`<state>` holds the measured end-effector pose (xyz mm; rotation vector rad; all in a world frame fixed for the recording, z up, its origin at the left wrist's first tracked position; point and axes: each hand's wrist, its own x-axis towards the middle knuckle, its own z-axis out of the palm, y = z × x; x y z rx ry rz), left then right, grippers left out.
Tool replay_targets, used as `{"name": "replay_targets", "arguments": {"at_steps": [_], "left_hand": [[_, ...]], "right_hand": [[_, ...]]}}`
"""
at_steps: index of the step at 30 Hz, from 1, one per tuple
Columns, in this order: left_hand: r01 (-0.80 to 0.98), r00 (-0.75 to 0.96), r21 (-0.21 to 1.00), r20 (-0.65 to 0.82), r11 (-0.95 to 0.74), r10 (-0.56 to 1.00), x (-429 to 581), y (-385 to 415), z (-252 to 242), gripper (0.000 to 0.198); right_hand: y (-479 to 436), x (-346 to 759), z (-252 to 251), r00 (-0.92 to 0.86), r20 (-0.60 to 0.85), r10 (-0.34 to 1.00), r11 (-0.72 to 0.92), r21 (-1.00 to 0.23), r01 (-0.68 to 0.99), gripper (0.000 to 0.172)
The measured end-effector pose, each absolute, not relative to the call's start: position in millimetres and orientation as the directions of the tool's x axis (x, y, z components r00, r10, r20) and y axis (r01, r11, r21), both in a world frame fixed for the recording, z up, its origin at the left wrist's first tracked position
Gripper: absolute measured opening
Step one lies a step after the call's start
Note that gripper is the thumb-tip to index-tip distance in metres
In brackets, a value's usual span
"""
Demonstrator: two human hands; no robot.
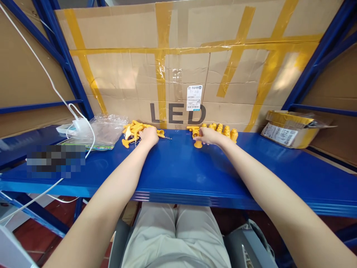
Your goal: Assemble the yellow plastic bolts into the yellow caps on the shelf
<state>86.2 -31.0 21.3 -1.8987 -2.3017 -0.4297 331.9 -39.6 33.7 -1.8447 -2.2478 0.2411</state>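
The yellow parts on the blue worktop [178, 169] lie in two groups, in front of a big taped box [125, 80] marked LED. On the left is a loose pile [135, 127], its parts tangled and lying at various angles: smooth, bright yellow bars with rounded ends, some paler where light catches them, and thin silvery spirals [167, 138] sticking out low down, one of them pointing right. A short yellow tube [160, 133] with a round open end shows just beside the knuckles. The left hand [150, 136] is on the pile with its fingers curled down; they are hidden, so I cannot tell whether it grips a part. On the right, squat, knobbly yellow parts stand close together in a row [227, 131], partly behind the forearm. The right hand [208, 136] is at the row's left end, fingers bent against a yellow piece [198, 144] with a flared round foot; whether they pinch it I cannot tell. A yellow bar [192, 128] shows just behind those fingertips.
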Motion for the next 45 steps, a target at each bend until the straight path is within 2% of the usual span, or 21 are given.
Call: {"name": "replay_targets", "arguments": {"at_steps": [3,6,10,14,16,18,22,25,29,33,36,40,45], "left_hand": [[0.977,-0.21,0.092,0.225,0.194,0.951,82.8,-30.4,21.4,0.045],[0.972,-0.229,0.096,0.217,0.213,0.949,83.0,-29.8,19.8,0.046],[0.969,-0.236,0.116,0.171,0.218,0.956,80.3,-27.9,18.3,0.04],[0.976,-0.179,0.159,0.172,0.152,0.969,74.2,-26.3,17.8,0.016],[0.972,-0.167,0.191,0.16,0.135,0.973,72.2,-25.4,17.3,0.015],[0.965,-0.172,0.225,0.151,0.135,0.974,71.3,-23.8,16.2,0.024],[0.956,-0.177,0.269,0.205,0.119,0.962,70.7,-18.4,11.8,0.046],[0.954,-0.207,0.264,0.239,0.141,0.949,70.3,-15.3,8.6,0.051],[0.96,-0.207,0.23,0.216,0.156,0.954,68.6,-14.1,6.6,0.054],[0.97,-0.133,0.23,0.243,0.076,0.961,64.8,-10.5,4.3,0.053],[0.962,-0.155,0.263,0.286,0.078,0.945,62.5,-8.7,3.9,0.051],[0.961,-0.171,0.263,0.333,0.083,0.927,63.0,-13.7,7.9,0.036],[0.953,-0.185,0.302,0.502,0.029,0.845,66.0,-24.3,17.3,0.032]], "right_hand": [[-39.6,334.2,21.5,-0.132,0.204,0.97,0.198,-0.343,0.918,0.025],[-35.3,336.7,11.5,-0.104,0.26,0.96,0.206,-0.404,0.891,0.029],[-26.0,339.2,2.0,-0.107,0.288,0.952,0.225,-0.414,0.882,0.033],[-21.7,339.7,-5.0,-0.175,0.26,0.95,0.269,-0.388,0.881,0.032],[-23.2,338.5,-6.1,-0.188,0.238,0.953,0.268,-0.373,0.888,0.032],[-26.3,336.4,-5.5,-0.188,0.217,0.958,0.257,-0.355,0.899,0.029],[-32.0,332.0,-3.1,-0.204,0.18,0.962,0.253,-0.314,0.915,0.026],[-33.8,330.7,-2.3,-0.218,0.174,0.96,0.263,-0.305,0.915,0.027],[-34.0,331.4,-2.2,-0.269,0.163,0.949,0.309,-0.316,0.897,0.025],[-34.4,331.5,-2.0,-0.268,0.175,0.948,0.309,-0.29,0.906,0.025],[-34.8,330.9,-1.9,-0.257,0.175,0.95,0.298,-0.273,0.915,0.027],[-34.3,330.8,-2.5,-0.277,0.171,0.945,0.316,-0.274,0.908,0.027],[-34.5,331.2,-2.8,-0.273,0.187,0.944,0.318,-0.282,0.905,0.026]]}}
